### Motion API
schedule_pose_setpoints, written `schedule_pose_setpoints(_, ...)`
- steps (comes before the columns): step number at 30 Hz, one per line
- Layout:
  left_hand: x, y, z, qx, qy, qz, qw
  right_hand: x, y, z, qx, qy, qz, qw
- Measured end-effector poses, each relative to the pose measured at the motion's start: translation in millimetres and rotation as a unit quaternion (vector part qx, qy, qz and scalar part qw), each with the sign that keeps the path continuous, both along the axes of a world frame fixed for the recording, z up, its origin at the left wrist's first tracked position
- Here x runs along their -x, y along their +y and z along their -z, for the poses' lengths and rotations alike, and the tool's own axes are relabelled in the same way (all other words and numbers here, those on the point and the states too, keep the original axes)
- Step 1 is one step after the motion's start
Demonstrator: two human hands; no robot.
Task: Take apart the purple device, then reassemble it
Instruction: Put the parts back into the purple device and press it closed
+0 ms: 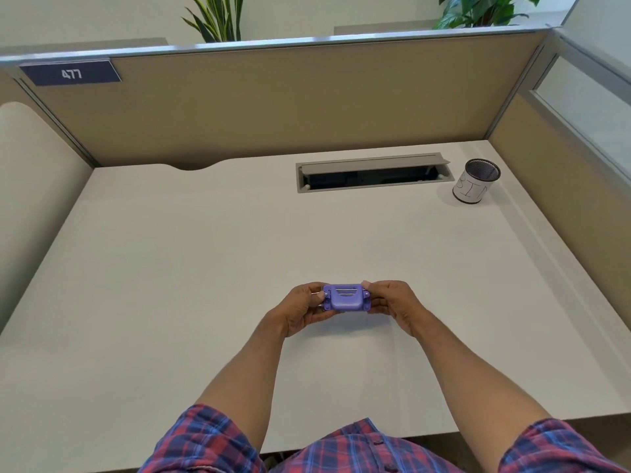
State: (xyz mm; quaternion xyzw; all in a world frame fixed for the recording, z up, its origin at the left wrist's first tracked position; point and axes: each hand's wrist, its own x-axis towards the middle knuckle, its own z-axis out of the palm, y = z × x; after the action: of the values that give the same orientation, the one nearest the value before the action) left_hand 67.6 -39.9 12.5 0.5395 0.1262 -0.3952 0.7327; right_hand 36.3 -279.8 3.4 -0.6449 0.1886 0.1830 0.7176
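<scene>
Fingers (316, 295) of the left hand (300, 310) are clamped on the left end of the purple device (345, 298); those of the right hand (392, 303) are clamped on its right end; device held level just above the pale surface (205, 268), near its front edge, two thin metal bars visible across its top; mesh cup (475, 180) marked "BIN" stands far right, well apart.

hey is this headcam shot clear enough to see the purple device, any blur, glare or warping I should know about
Head view: even, soft light with faint shadows; the purple device, held between the left hand and right hand, is small and slightly soft; wide-angle warping bends the desk edges and partition; no glare.
</scene>
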Motion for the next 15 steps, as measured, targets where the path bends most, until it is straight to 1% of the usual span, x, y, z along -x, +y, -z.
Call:
schedule_pose_setpoints(3, 0.4, 1.1, 1.4, -0.013, -0.005, 0.013, 1.000, -2.5, -1.9, -4.9, 0.013, 0.006, -0.030, 0.999)
schedule_pose_setpoints(6, 1.3, 1.4, 3.2, -0.022, -0.008, 0.019, 1.000, -5.4, -3.0, -8.9, 0.060, 0.007, -0.066, 0.996)
schedule_pose_setpoints(10, -0.6, 0.6, 2.9, -0.017, -0.011, 0.017, 1.000, -9.7, 2.8, -8.3, 0.119, 0.006, -0.042, 0.992)
schedule_pose_setpoints(12, -2.9, 1.3, 1.8, -0.009, -0.008, 0.013, 1.000, -10.6, 5.2, -8.0, 0.113, 0.016, -0.020, 0.993)
schedule_pose_setpoints(15, -6.1, 1.9, 0.8, 0.010, -0.003, -0.004, 1.000, -9.0, 6.5, -9.7, 0.057, 0.016, 0.004, 0.998)
